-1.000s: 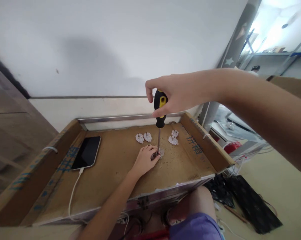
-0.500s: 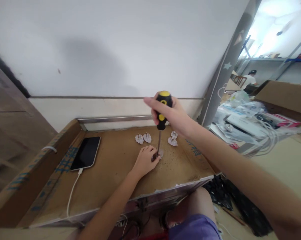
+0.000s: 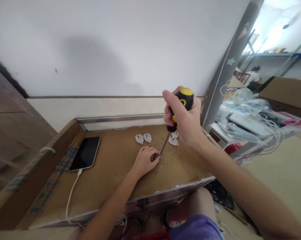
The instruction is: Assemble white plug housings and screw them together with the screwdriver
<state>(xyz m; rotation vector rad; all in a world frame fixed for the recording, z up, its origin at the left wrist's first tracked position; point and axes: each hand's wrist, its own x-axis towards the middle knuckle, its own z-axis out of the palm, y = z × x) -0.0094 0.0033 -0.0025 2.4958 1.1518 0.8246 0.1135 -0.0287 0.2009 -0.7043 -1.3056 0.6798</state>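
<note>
My right hand (image 3: 186, 113) is wrapped round the black and yellow handle of a screwdriver (image 3: 181, 100), thumb along its side. The screwdriver leans to the right, its shaft slanting down to the fingertips of my left hand (image 3: 145, 160). My left hand rests on the cardboard, its fingers closed on a small dark brown part (image 3: 154, 157). The screwdriver tip meets this part's right side; whether it sits in it I cannot tell. Two white plug pieces with metal pins (image 3: 143, 138) lie beyond my left hand. More white plug pieces (image 3: 173, 140) lie behind the shaft.
A cardboard sheet (image 3: 110, 186) with a raised left edge covers the worktop; dark crumbs lie on it. A phone (image 3: 85, 153) with a white cable (image 3: 71, 196) lies at left. At right stands a cluttered table (image 3: 247, 123) with bags and cables. A person (image 3: 254, 78) sits in the background.
My right hand has moved right with the screwdriver, which now leans instead of standing nearly upright. The pale disc beside my left fingertips no longer shows. My left hand has hardly moved.
</note>
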